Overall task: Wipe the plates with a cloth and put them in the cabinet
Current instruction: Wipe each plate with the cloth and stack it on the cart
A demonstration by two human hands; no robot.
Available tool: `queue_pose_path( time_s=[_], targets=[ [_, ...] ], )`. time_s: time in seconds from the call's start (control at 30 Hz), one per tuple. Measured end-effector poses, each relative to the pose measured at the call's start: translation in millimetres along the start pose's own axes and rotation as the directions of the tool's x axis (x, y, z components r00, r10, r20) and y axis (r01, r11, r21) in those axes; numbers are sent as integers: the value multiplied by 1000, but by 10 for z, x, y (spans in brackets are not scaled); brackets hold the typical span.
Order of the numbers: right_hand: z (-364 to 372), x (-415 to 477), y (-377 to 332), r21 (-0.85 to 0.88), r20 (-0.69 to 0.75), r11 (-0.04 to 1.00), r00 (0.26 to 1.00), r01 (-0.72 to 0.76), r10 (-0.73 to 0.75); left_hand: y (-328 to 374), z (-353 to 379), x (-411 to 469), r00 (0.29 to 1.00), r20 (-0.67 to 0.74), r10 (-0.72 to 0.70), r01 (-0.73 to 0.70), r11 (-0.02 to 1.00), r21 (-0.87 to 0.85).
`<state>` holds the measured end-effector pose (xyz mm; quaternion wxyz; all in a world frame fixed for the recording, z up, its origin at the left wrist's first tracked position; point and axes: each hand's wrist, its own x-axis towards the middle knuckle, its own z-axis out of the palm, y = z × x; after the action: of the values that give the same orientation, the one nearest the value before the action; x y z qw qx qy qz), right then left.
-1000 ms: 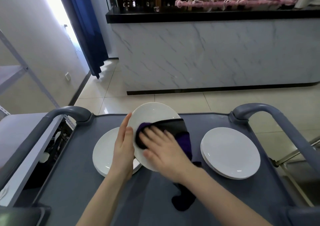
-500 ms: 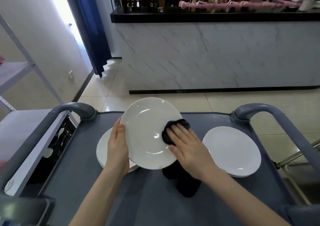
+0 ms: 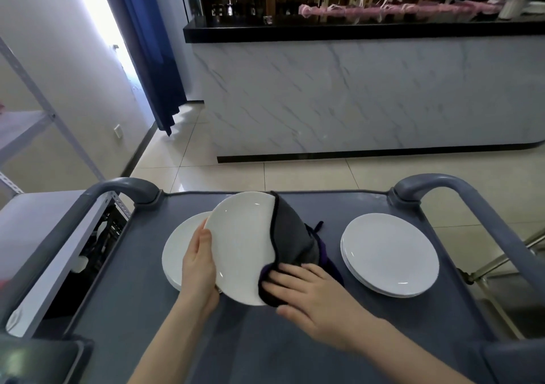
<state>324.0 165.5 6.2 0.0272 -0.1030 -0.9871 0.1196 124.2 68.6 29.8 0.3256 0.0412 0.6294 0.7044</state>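
Note:
A white plate (image 3: 241, 245) is held tilted above the grey cart top (image 3: 295, 339). My left hand (image 3: 199, 268) grips its left rim, thumb on the face. A dark grey and purple cloth (image 3: 290, 242) drapes over the plate's right side. My right hand (image 3: 312, 295) presses the cloth against the plate's lower right edge with spread fingers. Under the held plate lies a stack of white plates (image 3: 177, 254) at the left. Another stack of white plates (image 3: 389, 254) sits at the right of the cart.
The cart has raised grey handles at the left (image 3: 118, 190) and at the right (image 3: 460, 195). A metal shelf unit (image 3: 26, 124) stands at the left, with a dark crate (image 3: 97, 245) beside the cart. A marble-fronted counter (image 3: 368, 94) stands across the tiled floor.
My right hand slid with the cloth from the plate's right middle down to its lower right edge. The cloth now spreads over the plate's right side. The plate tipped slightly.

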Motion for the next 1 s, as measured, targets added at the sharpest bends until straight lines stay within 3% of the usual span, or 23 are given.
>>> queue_pose_path(
  time_s=[0.2,0.4,0.47,0.57,0.63,0.73,0.87,1.0],
  targets=[
    [-200,135,170,248,-281,957,935,-148,218,16,-26,22,999,21,-33,33,999,-23],
    [-257,396,268,340,-216,904,914,-260,345,6,-66,86,1000,-11,-23,21,992,-125],
    [-263,471,256,394,-320,880,857,-266,403,-8,-87,107,1000,3,-9,9,992,-122],
    [-315,576,232,599,-487,771,666,-215,565,-34,-96,125,1000,18,-4,7,992,-125],
    [-356,606,223,778,-369,588,596,-221,713,-38,-93,126,1000,27,-15,19,990,-141],
    [-322,605,231,874,-80,354,619,-334,781,-31,-88,137,999,7,-32,32,988,-151],
    [-104,537,221,913,72,210,643,-351,763,-11,-41,141,999,-13,-52,50,994,-96],
    [-72,449,308,959,118,81,645,-271,756,-6,-24,109,995,73,72,-77,994,71]
  ],
)
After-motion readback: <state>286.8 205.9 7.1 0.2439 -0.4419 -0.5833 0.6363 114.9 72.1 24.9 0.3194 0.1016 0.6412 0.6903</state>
